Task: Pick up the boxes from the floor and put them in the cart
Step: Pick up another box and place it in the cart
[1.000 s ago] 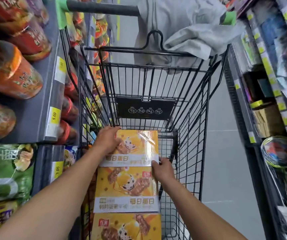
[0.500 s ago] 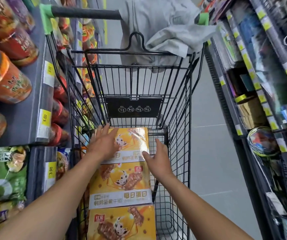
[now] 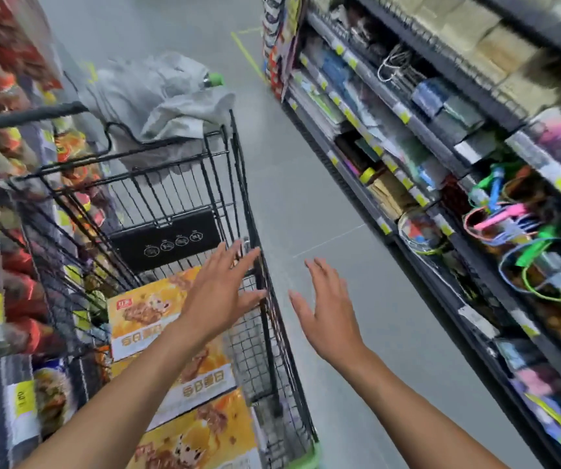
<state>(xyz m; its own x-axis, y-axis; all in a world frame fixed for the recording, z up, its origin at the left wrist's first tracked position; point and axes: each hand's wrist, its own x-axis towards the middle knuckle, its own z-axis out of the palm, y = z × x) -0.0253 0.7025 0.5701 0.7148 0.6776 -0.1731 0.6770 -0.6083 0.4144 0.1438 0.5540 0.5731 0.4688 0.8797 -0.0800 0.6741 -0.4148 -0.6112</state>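
Boxes lie flat in a row in the cart, probably leaving room for more. Left hand and right hand both spread, empty, right one out over the aisle.

The black wire cart holds three flat yellow-orange boxes, printed faces up, in a row along its basket floor: the far box near the cart's far end wall, the middle box abutting it, and the near box at the cart's near end.
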